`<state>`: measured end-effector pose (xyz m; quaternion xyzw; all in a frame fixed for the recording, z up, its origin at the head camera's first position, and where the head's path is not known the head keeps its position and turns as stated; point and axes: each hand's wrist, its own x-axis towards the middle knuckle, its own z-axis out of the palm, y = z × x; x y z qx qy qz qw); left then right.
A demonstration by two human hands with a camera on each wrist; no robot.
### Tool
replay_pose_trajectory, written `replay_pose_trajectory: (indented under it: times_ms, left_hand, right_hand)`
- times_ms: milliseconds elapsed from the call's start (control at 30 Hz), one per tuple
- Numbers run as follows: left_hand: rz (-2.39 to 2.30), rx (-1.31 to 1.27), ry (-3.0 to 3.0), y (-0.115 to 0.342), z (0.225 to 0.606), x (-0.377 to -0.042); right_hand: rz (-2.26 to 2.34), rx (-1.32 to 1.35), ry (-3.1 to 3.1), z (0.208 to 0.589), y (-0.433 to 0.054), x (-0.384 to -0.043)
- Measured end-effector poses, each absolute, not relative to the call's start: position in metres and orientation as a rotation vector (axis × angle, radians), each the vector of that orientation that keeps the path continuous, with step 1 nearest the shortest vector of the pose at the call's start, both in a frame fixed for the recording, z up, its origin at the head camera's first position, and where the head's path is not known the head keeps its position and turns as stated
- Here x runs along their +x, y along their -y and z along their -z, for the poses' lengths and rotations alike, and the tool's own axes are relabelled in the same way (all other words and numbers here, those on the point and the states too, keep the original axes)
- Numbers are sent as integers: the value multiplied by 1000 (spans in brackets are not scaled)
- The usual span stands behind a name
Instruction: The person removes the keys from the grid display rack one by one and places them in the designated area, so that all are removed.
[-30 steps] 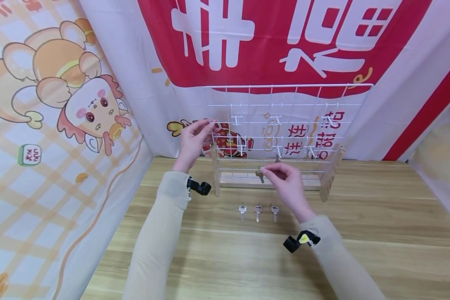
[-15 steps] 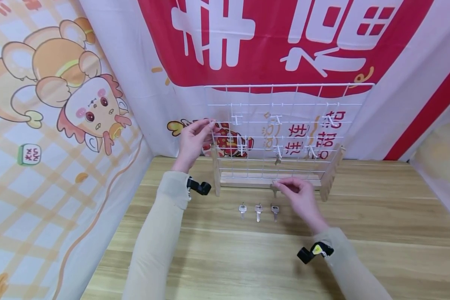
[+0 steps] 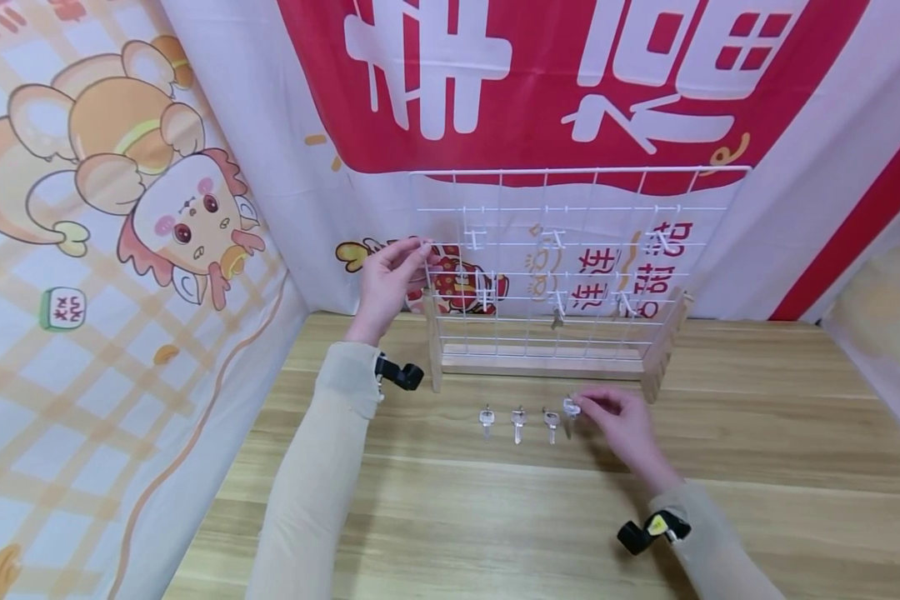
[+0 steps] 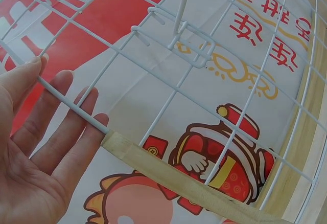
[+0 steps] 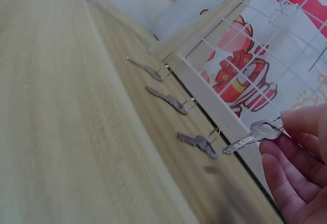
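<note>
My left hand (image 3: 392,279) holds the left edge of a white wire grid rack (image 3: 546,171), the thumb in front of the edge wire and the fingers behind it (image 4: 56,111). Between thumb and finger, my right hand (image 3: 622,421) pinches a silver key (image 5: 255,134) by its small ring. This key points down, close over the table at the right end of a row. The row is three similar keys: a left key (image 3: 487,419), a middle key (image 3: 518,425) and a right key (image 3: 551,424). Another key (image 3: 557,319) hangs from a lower hook on the grid.
Several white hooks (image 3: 475,240) stick out from the grid. Its wooden base (image 3: 540,365) has slanted side feet and stands at the back of the wooden table (image 3: 457,517). Printed cloth (image 3: 330,250) rises behind and at the left.
My right hand has come down and right from the front of the grid to the table beside the row, carrying the key. My left hand stays at the grid's edge.
</note>
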<state>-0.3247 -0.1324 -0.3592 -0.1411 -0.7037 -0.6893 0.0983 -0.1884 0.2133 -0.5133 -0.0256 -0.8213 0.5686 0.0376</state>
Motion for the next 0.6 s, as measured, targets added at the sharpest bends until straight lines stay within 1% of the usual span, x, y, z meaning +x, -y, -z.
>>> replay_pose_trajectory:
  times_ms: [400, 600]
  left_hand:
    - [2044, -409, 2079, 133, 359, -324]
    - [2054, -399, 2075, 133, 359, -324]
  right_hand:
    - [-1863, -90, 2514, 526, -224, -184]
    - [-1767, -91, 2587, 529, -225, -189]
